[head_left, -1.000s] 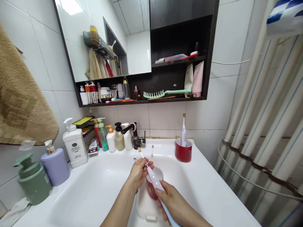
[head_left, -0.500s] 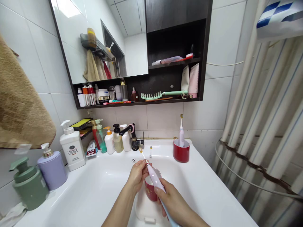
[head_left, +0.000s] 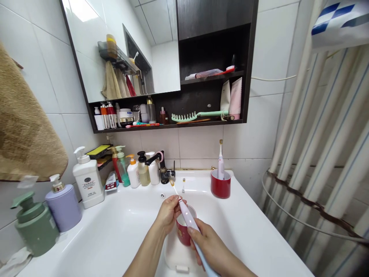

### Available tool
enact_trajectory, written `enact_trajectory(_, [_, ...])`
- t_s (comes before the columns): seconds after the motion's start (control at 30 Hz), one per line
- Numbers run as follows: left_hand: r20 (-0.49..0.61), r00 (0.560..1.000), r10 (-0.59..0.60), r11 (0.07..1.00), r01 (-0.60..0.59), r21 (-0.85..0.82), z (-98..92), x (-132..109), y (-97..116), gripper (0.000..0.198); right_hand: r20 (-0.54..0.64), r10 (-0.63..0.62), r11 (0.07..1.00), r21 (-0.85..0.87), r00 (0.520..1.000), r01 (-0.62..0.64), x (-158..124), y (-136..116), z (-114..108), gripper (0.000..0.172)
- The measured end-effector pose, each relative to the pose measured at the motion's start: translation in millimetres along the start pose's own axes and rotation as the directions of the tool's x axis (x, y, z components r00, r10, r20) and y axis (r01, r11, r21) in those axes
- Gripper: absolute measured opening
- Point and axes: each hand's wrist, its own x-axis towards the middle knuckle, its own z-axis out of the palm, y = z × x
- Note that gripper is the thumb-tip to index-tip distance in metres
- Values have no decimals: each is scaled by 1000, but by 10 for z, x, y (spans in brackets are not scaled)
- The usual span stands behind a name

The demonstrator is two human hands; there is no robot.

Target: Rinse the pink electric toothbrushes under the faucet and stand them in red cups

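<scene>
An electric toothbrush [head_left: 187,216] with a pink-to-blue handle slants up over the sink. My right hand [head_left: 209,244] is wrapped round its lower handle. With pinched fingers, my left hand [head_left: 170,211] grips it near the neck, where the brush head joins. The toothbrush head [head_left: 172,182], with yellowish bristles, points toward the tap. Below the toothbrush a red cup [head_left: 183,234] sits on a white lidded box [head_left: 175,256] in the basin, partly covered by my hands. Another electric toothbrush [head_left: 221,165] stands in a second red cup [head_left: 220,184] on the right rim.
The white sink [head_left: 115,231] surrounds my hands. A black tap [head_left: 164,171] stands at the back, beside several pump bottles [head_left: 144,171]. More dispensers [head_left: 65,207] line the left rim. Above hangs a mirror cabinet [head_left: 213,100] holding a green hairbrush [head_left: 184,116]. White pipes [head_left: 314,154] run along the right.
Almost nothing differs. The toothbrush head has shifted very slightly to the right, while both hands keep their hold on it.
</scene>
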Motion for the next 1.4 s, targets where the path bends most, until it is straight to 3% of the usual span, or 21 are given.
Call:
enact_trajectory(0.37, [-39, 999, 28, 999, -26, 48, 19, -20, 34, 14, -66, -153, 986, -73, 986, 148, 50, 100, -3, 19])
enact_trajectory(0.63, [-1, 1000, 14, 999, -14, 49, 33, -37, 57, 13, 71, 12, 989, 148, 997, -23, -13, -8, 14, 20])
enact_trajectory(0.87, [-52, 995, 91, 994, -87, 71, 67, -43, 32, 19, -34, -151, 988, -16, 988, 151, 12, 39, 9, 19])
enact_trajectory(1.07, [-74, 992, 101, 990, -93, 104, 89, -48, 27, 24, 0, -110, 994, -20, 994, 110, 18, 33, 7, 24])
enact_trajectory(1.2, [-109, 986, 129, 984, -114, 138, 96, -47, 23, 25, -58, -159, 986, -54, 986, 155, 26, 40, 8, 24])
enact_trajectory(1.4, [-59, 995, 75, 993, -69, 97, 83, -57, 25, 21, -31, -155, 988, -31, 987, 154, 32, 65, 21, 22])
